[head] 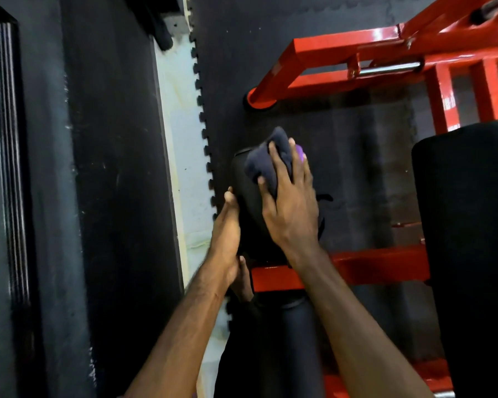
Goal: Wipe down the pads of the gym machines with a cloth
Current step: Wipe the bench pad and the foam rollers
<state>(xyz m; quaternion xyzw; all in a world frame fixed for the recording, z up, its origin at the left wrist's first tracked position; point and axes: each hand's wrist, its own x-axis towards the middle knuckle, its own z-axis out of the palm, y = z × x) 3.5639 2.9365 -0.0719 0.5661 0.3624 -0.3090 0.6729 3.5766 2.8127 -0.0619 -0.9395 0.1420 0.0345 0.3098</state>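
Seen from the camera on my head, looking down: my right hand [291,208] lies near the middle of the scene, fingers spread and curled over a crumpled dark grey cloth [266,162], its grip pressing that cloth onto the far end of a small black padded cushion [246,193]. A purple patch shows just past my fingertips; I cannot tell what it is. My left hand [227,234] holds the left edge of the same cushion, thumb along its side and fingers wrapped underneath, so this grip is clamped on the pad itself. Both bare forearms reach in from the near edge.

The cushion sits on a red painted steel frame [371,268], whose crossbar runs to the right just below my right wrist. More red tubing stands at the far right, with a round foot resting on the floor. A large black upholstered pad [469,239] fills the right side. A black cylindrical roller pad [293,340] lies near, between my forearms. Below everything is black interlocking rubber floor matting [342,153], its toothed edge running along a pale strip of floor [181,168] on the left. A black wall panel [112,168] rises at the left.
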